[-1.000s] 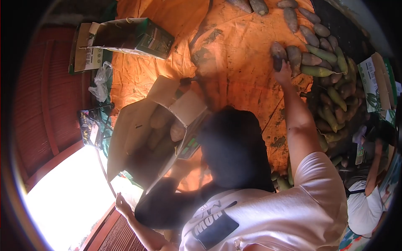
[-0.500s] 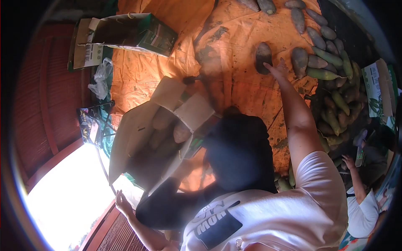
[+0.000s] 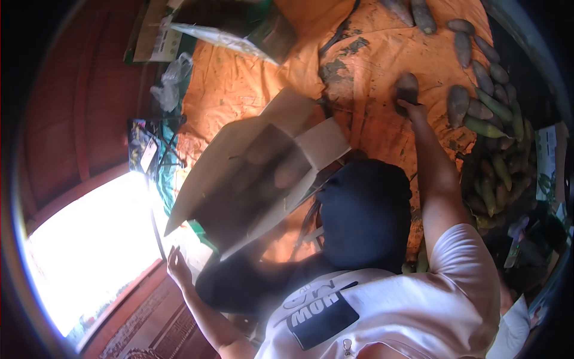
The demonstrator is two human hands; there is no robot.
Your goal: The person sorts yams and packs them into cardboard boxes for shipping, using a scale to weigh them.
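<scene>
At the upper right, my right hand [image 3: 412, 110] grips the lower end of a dark brown tuber [image 3: 407, 88] over the orange sheet [image 3: 373, 128]. My left hand [image 3: 177, 267] is raised at the lower left with its fingers apart, holding nothing. An open cardboard box [image 3: 206, 146] with several brown tubers inside, blurred and shaded, stands between my hands, in front of my dark-clothed legs. Just right of the gripped tuber, another dark tuber [image 3: 458, 106] lies on the sheet.
Several tubers and green, elongated vegetables [image 3: 501, 170] are piled at the right. Another open box [image 3: 275, 37] is at the top left, near a clear plastic bag [image 3: 171, 84]. Part of another person's white sleeve [image 3: 513, 329] shows at the lower right.
My right hand has closed on the tuber it was touching with spread fingers. The view has shifted, so the boxes and pile appear displaced. My left hand remains raised and empty.
</scene>
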